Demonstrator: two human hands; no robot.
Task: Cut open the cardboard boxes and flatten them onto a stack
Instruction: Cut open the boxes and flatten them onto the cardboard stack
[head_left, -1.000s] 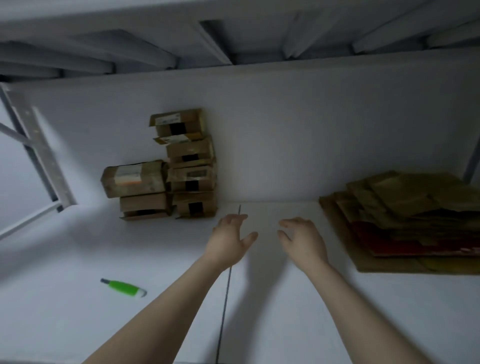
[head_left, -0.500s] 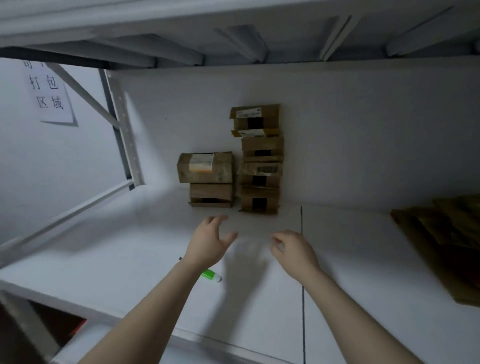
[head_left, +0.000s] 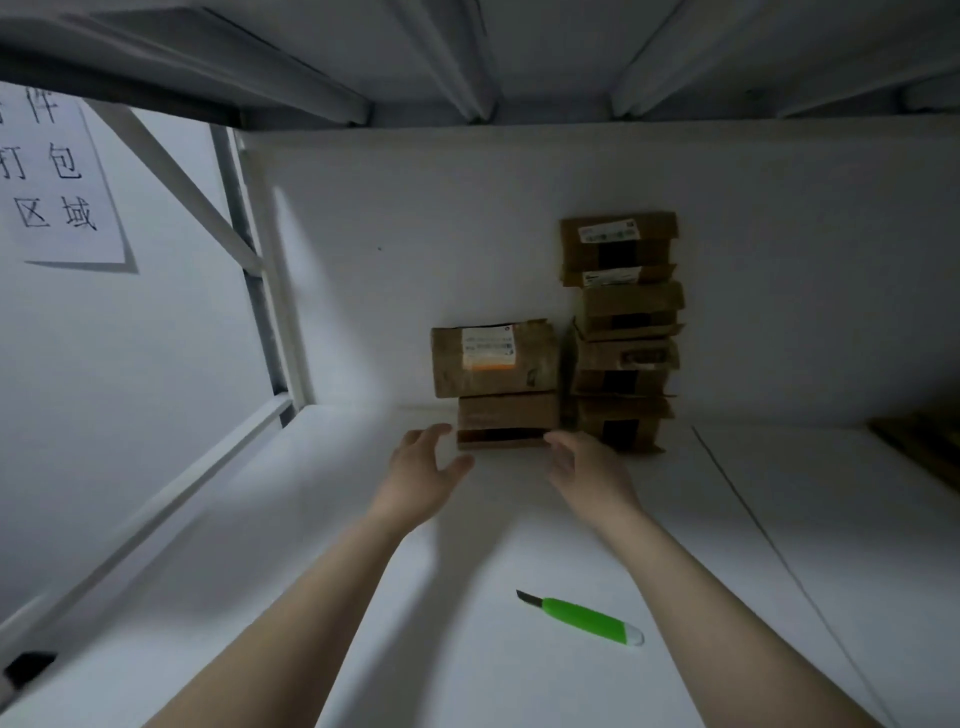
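Both hands are hovering over the white shelf board (head_left: 322, 519) near the middle of the frame, and both are holding nothing. The left hand (head_left: 421, 478) is spreading its fingers loosely, thumb pointing right, just to the lower left of the bottom box (head_left: 506, 415). A narrow gap is showing between its fingertips and the box's left edge. The right hand (head_left: 587, 475) is also lying relaxed with straight fingers, its fingertips (head_left: 556, 439) sitting at the box's lower right corner. Whether they are touching the cardboard cannot be told. The bottom box is thus sitting between the two hands and slightly above them in the frame.

That box is carrying a larger labelled box (head_left: 493, 358) on top of it. Just to the right, a taller stack of boxes (head_left: 623, 332) is standing against the back wall. A green utility knife (head_left: 584, 618) is lying on the board in the lower centre-right, between the forearms, blade pointing upper left. Flattened cardboard (head_left: 924, 447) is showing at the right edge. A paper sign (head_left: 57, 176) with handwritten characters is hanging at the upper left.
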